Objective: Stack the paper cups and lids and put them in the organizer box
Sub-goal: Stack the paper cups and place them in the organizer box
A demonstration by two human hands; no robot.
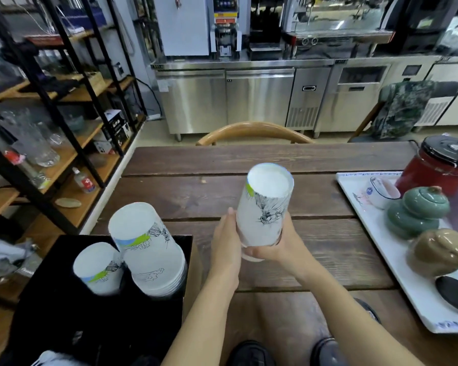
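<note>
- Nearest, at lower left, a black organizer box (64,307) sits at the edge of the wooden tabletop (183,196); two stacks of upside-down paper cups already stand in it, a shorter stack (98,268) on the left and a taller stack (148,249) touching it on the right
- Just right of the box, two bare forearms reach forward to the middle of the tabletop
- The left hand (226,249) lies flat along the left side of an inverted cup stack (265,207), fingers extended, pressing rather than wrapping
- The right hand (283,247) cups the stack's lower rim from the right and underneath, its grip closed on the stack; the stack appears lifted just above the wood, tilted slightly right
- Likely step: squaring the nested cups before carrying them left to the box. Doing it well probably means pressing the rims level, keeping a hand under the bottom rim so no cup slips out, and lowering the stack straight into a free part of the box
- No lids can be made out
- Farther right, a white tray (376,241) carries ceramic jars
</note>
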